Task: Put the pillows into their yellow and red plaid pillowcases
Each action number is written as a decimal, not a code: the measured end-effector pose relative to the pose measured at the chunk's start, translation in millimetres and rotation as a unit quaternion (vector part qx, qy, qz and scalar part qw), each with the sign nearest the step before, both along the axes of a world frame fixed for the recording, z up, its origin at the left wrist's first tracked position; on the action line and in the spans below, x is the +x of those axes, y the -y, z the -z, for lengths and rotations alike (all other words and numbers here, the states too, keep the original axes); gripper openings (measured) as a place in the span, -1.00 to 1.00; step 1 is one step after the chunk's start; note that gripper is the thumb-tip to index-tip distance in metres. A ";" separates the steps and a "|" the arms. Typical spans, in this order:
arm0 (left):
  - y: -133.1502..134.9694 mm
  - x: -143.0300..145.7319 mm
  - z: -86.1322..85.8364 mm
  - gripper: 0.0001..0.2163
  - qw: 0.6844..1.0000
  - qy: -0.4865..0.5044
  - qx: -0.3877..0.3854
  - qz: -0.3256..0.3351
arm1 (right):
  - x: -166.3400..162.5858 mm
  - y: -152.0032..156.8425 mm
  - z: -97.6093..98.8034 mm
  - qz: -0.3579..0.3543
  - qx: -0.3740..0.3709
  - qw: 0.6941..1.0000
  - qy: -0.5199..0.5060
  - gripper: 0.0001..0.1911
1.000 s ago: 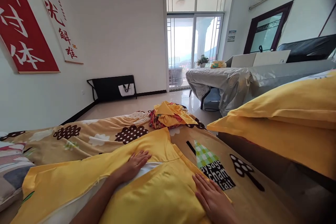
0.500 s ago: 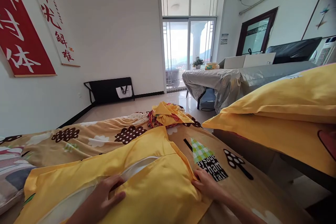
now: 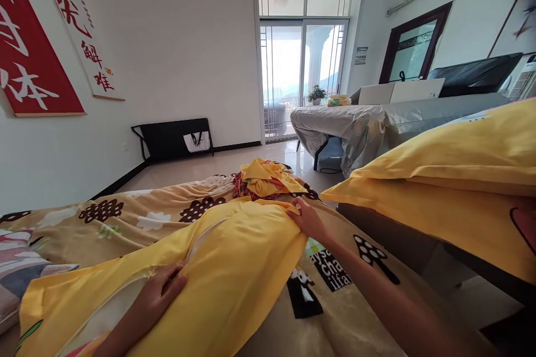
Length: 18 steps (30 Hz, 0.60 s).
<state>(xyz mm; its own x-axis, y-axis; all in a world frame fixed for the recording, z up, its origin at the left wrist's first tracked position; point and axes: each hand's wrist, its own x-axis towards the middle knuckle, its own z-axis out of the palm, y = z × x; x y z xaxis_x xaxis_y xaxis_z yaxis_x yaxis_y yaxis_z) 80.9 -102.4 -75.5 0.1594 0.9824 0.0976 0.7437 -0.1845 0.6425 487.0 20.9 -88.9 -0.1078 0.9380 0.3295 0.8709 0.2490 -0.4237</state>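
A yellow pillowcase (image 3: 234, 268) with a white pillow (image 3: 113, 312) showing through its open edge lies across a tan patterned blanket (image 3: 138, 212). My left hand (image 3: 161, 293) rests at the case's opening, fingers curled over the yellow cloth edge. My right hand (image 3: 307, 217) reaches forward and pinches the far corner of the pillowcase. The pillow looks bulged up between the two hands.
Two yellow pillows (image 3: 456, 178) are stacked at the right. A crumpled pile of yellow and red cloth (image 3: 268, 178) lies at the blanket's far end. Beyond stand a covered table (image 3: 377, 122), a black rack (image 3: 173, 136) and glass doors (image 3: 301, 72).
My right hand has moved from the case's near right edge forward to its far corner. My left hand has pulled back to the opening, and the pillowcase has bunched up higher.
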 end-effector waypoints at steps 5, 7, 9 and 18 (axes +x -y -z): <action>5.0 30.5 13.1 -0.54 0.998 -0.042 -0.002 0.040 | 14.7 17.6 67.1 -0.003 -0.082 0.991 0.109 -0.70; 4.4 35.7 8.6 -0.56 0.997 -0.058 -0.010 0.047 | 29.0 22.5 77.4 0.028 -0.090 0.984 0.148 -0.62; 2.8 31.6 2.1 -0.57 0.996 -0.072 -0.026 0.053 | 44.3 23.0 74.2 0.057 -0.090 0.978 0.179 -0.58; 0.4 -1.2 -20.2 -0.62 0.992 -0.106 -0.006 0.062 | -55.3 54.9 -12.2 -0.243 0.072 0.959 0.126 -0.54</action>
